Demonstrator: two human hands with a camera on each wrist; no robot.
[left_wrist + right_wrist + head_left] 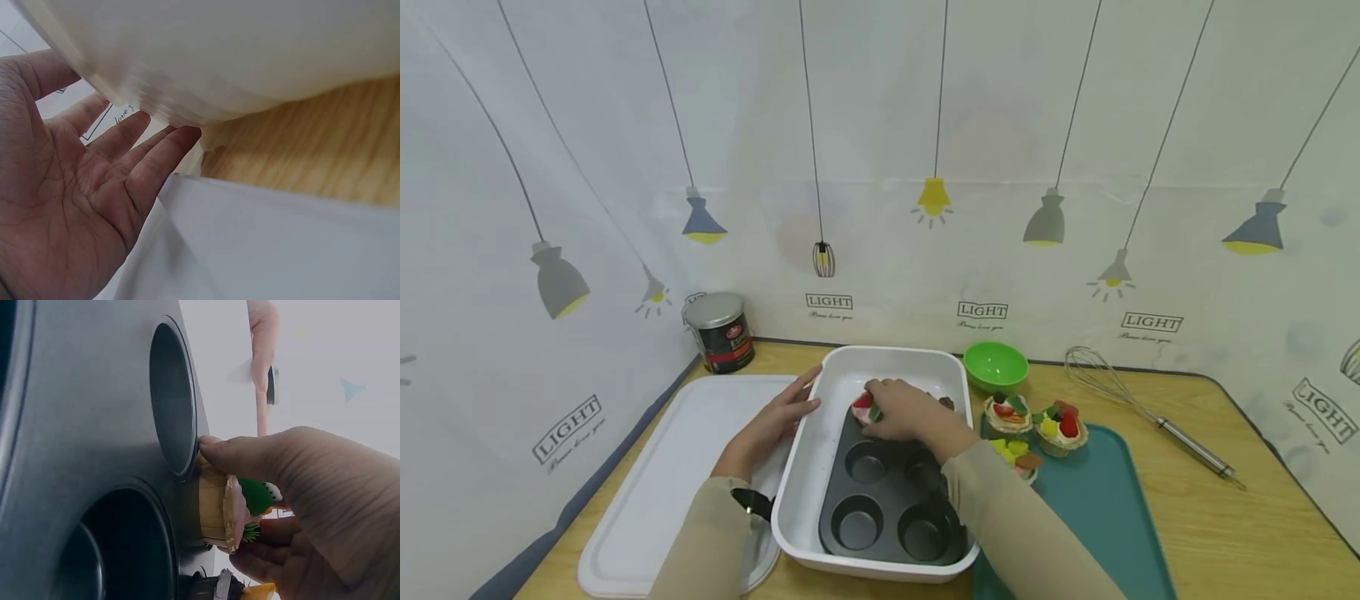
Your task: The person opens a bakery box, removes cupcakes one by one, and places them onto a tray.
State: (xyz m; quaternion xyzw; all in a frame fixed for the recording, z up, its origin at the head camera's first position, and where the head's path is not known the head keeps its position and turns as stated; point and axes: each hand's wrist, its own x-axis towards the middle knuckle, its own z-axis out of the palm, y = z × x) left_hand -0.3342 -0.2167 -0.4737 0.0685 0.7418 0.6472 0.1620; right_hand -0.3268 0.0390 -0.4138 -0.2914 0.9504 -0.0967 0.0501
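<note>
My right hand (904,410) pinches a cupcake (217,506) topped with pink cream, fruit and a green leaf, thumb on one side and fingers on the other. It is at the far left cup of a dark muffin tin (887,483), its wrapper mostly showing in the right wrist view. The tin lies inside a deep white bin (797,500). Partly hidden behind my right hand, another cupcake (946,402) sits at the tin's far right. My left hand (778,421) touches the bin's left side with its fingers spread and fairly straight, palm uncovered in the left wrist view.
A white lid (662,467) lies left of the bin. On the right, a teal tray (1097,508) bears three more cupcakes (1060,429) at its far end. A green bowl (996,365), a whisk (1157,417) and a dark can (721,333) stand or lie near the wall.
</note>
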